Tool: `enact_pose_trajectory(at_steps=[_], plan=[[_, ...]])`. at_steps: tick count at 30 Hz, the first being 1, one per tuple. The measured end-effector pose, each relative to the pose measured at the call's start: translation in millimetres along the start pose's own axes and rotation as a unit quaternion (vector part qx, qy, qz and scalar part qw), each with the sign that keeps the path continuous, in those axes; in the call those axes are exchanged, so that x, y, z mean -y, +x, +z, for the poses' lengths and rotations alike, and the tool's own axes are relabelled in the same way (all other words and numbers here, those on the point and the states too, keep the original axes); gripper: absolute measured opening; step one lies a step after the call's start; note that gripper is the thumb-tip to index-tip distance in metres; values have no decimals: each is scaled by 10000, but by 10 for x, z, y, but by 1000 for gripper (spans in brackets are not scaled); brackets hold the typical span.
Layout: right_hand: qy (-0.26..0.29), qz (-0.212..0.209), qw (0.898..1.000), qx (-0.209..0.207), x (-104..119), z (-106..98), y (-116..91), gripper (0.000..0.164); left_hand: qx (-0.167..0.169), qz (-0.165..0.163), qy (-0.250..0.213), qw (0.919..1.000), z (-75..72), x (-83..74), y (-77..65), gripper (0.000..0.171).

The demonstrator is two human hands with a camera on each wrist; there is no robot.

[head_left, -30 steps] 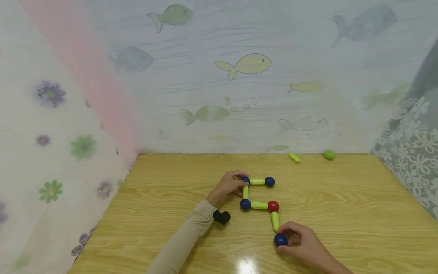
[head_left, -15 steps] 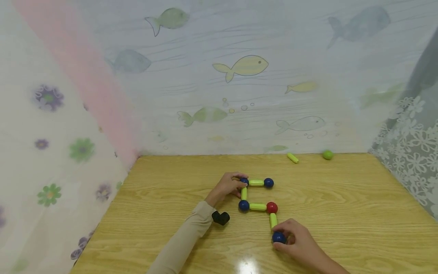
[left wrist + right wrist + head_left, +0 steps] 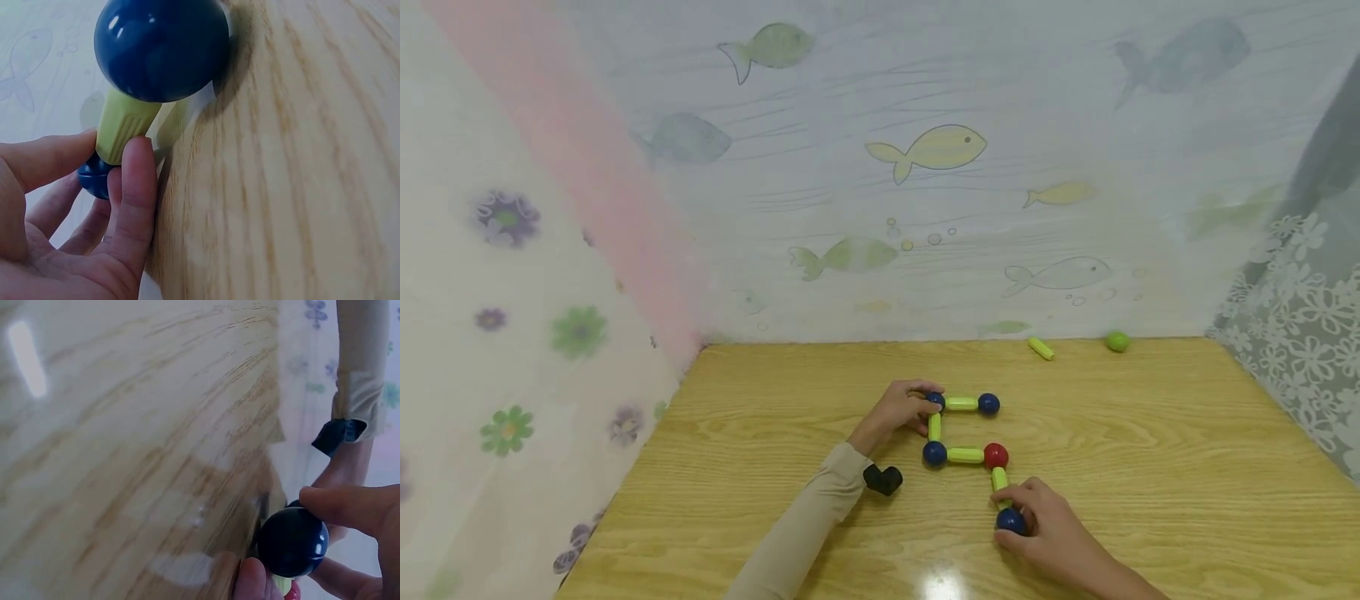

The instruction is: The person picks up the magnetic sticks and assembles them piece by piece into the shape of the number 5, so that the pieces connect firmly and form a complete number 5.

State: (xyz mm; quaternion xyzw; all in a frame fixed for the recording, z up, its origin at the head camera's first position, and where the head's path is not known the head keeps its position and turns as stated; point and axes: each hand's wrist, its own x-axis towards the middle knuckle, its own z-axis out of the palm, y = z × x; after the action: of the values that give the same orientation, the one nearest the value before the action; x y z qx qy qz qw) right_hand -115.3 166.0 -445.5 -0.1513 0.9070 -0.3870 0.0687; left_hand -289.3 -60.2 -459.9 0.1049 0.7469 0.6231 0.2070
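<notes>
Several blue balls, a red ball [image 3: 996, 456] and yellow-green rods [image 3: 966, 456] form a stepped chain on the table. My left hand [image 3: 901, 406] holds the upper-left blue ball [image 3: 935, 402]; in the left wrist view its fingers curl around that ball and the near end of a ribbed rod [image 3: 125, 128]. A larger-looking blue ball [image 3: 162, 50] is at the rod's other end. My right hand [image 3: 1048, 529] pinches the lowest blue ball [image 3: 1011, 522], at the end of the rod below the red ball. One fingertip lies over that rod, hiding their joint.
A loose yellow-green rod [image 3: 1041, 348] and a green ball [image 3: 1117, 341] lie at the back edge of the wooden table [image 3: 775, 400]. A black wrist piece [image 3: 883, 479] sits by the left cuff. Printed fabric walls [image 3: 940, 275] stand behind and at the sides.
My right hand has shifted slightly up and left with the blue ball, closer to the rod, and a finger now reaches over the rod. The left hand keeps its hold.
</notes>
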Motion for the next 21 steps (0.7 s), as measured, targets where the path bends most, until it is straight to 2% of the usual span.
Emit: enact_pose_trajectory(at_steps=[8,18,21], plan=[[-104,111,9997,-171,3,18,25,41,11,-31,74,10000,-21,-8,-5,32],[165,17,9981,-587,6,-14,1,36,67,-44,-46,10000,-12,-6,0,34],[282,-24,9978,-594,5,-22,-6,35,70,-53,-74,9999,-10,-6,-6,34]])
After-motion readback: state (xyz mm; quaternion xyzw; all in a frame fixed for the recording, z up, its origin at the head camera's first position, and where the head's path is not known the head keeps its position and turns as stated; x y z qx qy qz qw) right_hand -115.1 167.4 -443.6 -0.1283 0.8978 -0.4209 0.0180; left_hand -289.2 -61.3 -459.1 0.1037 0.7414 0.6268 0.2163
